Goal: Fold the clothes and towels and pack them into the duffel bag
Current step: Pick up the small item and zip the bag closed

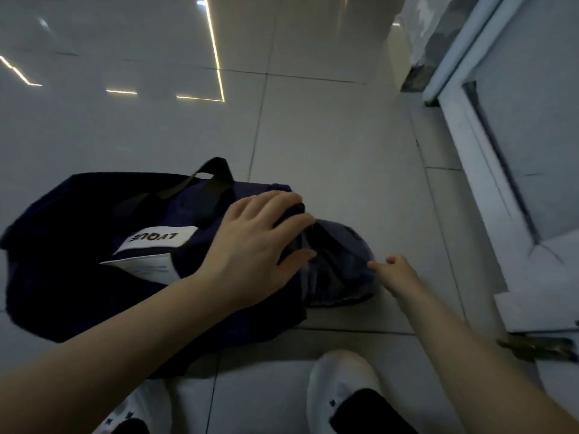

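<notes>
The tiled floor (329, 145) carries everything here, and the duffel bag (62, 261) lies slumped on it in front of my feet, its long axis running left to right across my view. One black strap handle (213, 180) arches up near the far side, and a white label (156, 239) with a paper tag under it shows on the top panel. The bag looks limp and flat, so I judge little or nothing is packed in it yet; no clothes or towels are in sight.

The right end of the bag (338, 261), a rounded greyish panel, points toward the white door (517, 151) and sits between my two hands. My left hand (260, 242) lies on top of the bag just left of that end, fingers spread and bent over the dark fabric, pressing or bunching it; I cannot tell whether it truly grips. My right hand (394, 270) is at the end panel's right edge, fingers loosely curled with the fingertips touching or just short of the cloth, holding nothing that I can see.

So the end panel is nearer my right hand, directly to its left.
</notes>
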{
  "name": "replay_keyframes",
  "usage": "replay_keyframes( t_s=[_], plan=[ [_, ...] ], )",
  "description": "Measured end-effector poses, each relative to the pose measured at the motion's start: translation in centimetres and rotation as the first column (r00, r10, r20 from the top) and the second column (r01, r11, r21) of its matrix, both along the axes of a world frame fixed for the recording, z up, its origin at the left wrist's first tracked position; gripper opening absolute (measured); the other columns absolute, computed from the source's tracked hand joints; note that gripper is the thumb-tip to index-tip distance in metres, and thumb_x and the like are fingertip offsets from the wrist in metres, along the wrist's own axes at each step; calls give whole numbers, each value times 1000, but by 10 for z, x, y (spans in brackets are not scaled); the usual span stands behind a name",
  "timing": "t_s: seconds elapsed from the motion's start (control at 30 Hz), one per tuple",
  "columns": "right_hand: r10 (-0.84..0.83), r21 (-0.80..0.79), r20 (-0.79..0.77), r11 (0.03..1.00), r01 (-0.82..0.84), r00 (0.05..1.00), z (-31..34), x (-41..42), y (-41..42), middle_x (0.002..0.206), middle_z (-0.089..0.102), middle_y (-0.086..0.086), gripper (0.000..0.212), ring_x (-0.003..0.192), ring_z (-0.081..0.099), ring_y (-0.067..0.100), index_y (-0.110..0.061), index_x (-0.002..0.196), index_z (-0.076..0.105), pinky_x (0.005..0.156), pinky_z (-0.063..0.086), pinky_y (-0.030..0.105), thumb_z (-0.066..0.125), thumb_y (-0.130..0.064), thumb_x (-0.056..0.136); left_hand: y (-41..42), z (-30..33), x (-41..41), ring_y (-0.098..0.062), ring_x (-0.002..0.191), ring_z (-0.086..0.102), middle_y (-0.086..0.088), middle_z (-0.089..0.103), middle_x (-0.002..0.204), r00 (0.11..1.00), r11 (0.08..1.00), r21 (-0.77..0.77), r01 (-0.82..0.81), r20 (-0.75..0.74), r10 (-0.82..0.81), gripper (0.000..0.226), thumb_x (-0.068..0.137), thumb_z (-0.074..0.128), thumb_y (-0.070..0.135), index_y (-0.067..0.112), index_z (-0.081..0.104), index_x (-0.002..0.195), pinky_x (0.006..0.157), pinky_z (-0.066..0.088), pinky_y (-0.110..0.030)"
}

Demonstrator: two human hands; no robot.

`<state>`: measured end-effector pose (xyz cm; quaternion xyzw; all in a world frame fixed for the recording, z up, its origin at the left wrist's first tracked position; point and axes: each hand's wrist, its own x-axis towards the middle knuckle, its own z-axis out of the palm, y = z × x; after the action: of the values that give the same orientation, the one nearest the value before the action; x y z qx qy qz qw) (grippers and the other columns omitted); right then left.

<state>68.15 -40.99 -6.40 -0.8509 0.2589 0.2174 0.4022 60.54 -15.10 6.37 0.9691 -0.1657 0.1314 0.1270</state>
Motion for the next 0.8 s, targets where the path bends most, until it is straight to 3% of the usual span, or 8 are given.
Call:
replay_keyframes(
  t_s=[0.07,0.13,0.27,0.33,0.47,0.6,0.7,0.8],
  plan=[
    [-122,85,-40,988,125,992,-23,-11,-9,107,44,12,36,95,43,20,-9,109,42,62,37,27,67,-22,88,-21,-13,9,-29,128,47,-4,55,135,990,984,168,58,-134,-36,49,85,42,55,27,66,117,105,32,-57],
    [-229,178,-38,956,232,973,-43,-18,-13,105,54,11,36,91,48,20,-2,108,50,67,41,30,70,-21,86,-20,-32,13,-29,135,40,-4,50,141,959,949,302,92,-285,-3,51,87,42,57,28,63,123,112,22,-58],
    [-339,498,-103,797,343,935,-32,-18,-1,91,63,14,10,75,57,25,-7,99,61,65,43,31,60,-6,89,4,-51,2,-27,125,52,-6,58,133,951,945,317,85,-307,17,55,87,34,53,22,64,122,111,30,-45],
    [-269,555,62,810,191,961,-9,-14,12,83,63,10,22,71,58,20,-10,90,62,64,44,29,52,9,86,8,-54,-2,-27,122,54,-6,58,132,965,954,292,68,-263,12,53,88,35,49,21,64,123,107,36,-42],
    [63,470,390,844,-258,919,42,-27,46,97,61,2,34,65,59,-10,-9,108,53,68,46,14,48,17,87,11,-48,-2,-27,100,63,-3,64,114,980,984,176,-8,-195,43,45,87,41,44,18,68,111,83,49,-38],
    [227,456,415,786,-418,881,60,-57,75,108,62,3,32,92,62,4,-13,124,50,82,49,20,46,3,96,14,-42,-5,-27,92,62,-2,66,105,975,993,93,-78,-201,96,38,81,55,43,18,68,106,77,47,-38],
    [468,238,353,793,-561,810,55,-78,90,120,61,4,44,104,60,18,-19,141,40,87,49,34,50,-17,98,16,-42,-17,-26,88,62,-1,66,102,981,987,157,-18,-188,47,40,80,52,45,19,68,105,74,48,-36],
    [525,283,273,757,-589,806,54,-93,97,128,58,5,52,109,59,21,-24,145,31,91,50,38,51,-22,97,20,-47,-29,-30,84,61,-6,65,98,983,979,201,44,-184,-6,36,73,75,34,16,69,104,70,50,-39]
  ],
)
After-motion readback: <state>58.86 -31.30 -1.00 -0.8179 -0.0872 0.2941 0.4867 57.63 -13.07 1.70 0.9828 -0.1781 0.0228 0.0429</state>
